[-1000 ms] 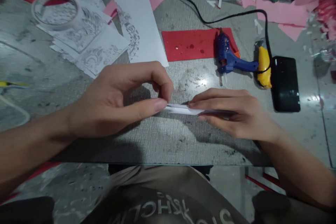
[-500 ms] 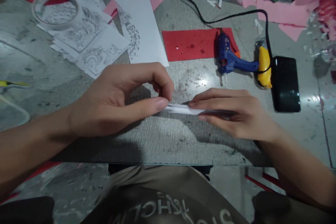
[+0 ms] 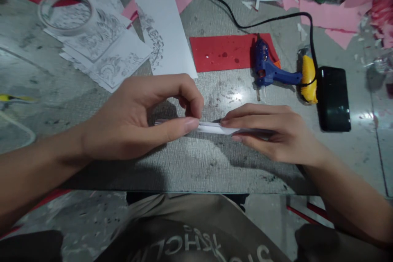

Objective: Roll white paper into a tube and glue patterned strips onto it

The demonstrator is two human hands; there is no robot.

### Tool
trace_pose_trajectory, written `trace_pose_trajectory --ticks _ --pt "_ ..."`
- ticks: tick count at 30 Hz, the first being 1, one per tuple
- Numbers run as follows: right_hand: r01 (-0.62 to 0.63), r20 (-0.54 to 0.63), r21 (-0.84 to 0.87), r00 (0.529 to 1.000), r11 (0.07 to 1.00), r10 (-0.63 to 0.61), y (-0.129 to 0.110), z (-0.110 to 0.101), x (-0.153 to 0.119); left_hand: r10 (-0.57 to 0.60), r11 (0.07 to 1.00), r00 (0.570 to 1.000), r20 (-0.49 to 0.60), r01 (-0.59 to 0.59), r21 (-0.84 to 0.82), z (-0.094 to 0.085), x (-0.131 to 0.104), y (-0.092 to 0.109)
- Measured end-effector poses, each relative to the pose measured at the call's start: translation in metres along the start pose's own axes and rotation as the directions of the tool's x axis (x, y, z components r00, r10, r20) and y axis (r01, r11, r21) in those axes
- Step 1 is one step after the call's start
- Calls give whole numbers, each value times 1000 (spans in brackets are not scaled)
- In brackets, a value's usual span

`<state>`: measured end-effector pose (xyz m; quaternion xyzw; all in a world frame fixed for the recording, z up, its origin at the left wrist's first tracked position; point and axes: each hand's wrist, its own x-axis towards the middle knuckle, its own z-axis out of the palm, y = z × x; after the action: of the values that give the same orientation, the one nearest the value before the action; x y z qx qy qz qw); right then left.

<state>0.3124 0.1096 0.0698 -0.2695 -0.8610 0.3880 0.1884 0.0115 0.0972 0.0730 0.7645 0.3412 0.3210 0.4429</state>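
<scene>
A narrow strip of folded white paper [image 3: 213, 128] lies lengthwise between my two hands, just over the table near its front edge. My left hand [image 3: 144, 120] pinches the strip between thumb and curled forefinger, and a bit of its left end shows behind the thumb. At the other side, my right hand [image 3: 273, 131] is closed on the strip, fingers on top and thumb below. Its right end is partly hidden in that hand.
Beyond my hands lie a red sheet [image 3: 221, 53], a blue glue gun [image 3: 267, 65] with a black cord [image 3: 270, 18], a yellow cutter [image 3: 308, 77] and a black phone-like slab [image 3: 334, 98]. Printed papers [image 3: 101, 53] and a tape roll [image 3: 66, 28] are at the left.
The left thumb has shifted slightly right along the paper strip, and more of the strip's left end shows behind it. The right hand has stayed in place.
</scene>
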Motion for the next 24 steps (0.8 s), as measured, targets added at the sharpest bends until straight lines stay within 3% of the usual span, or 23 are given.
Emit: trace_pose_trajectory --ticks 24 --pt "-14 4 15 1000 1000 14 0 0 1 -35 999 999 -39 35 23 2 -2 3"
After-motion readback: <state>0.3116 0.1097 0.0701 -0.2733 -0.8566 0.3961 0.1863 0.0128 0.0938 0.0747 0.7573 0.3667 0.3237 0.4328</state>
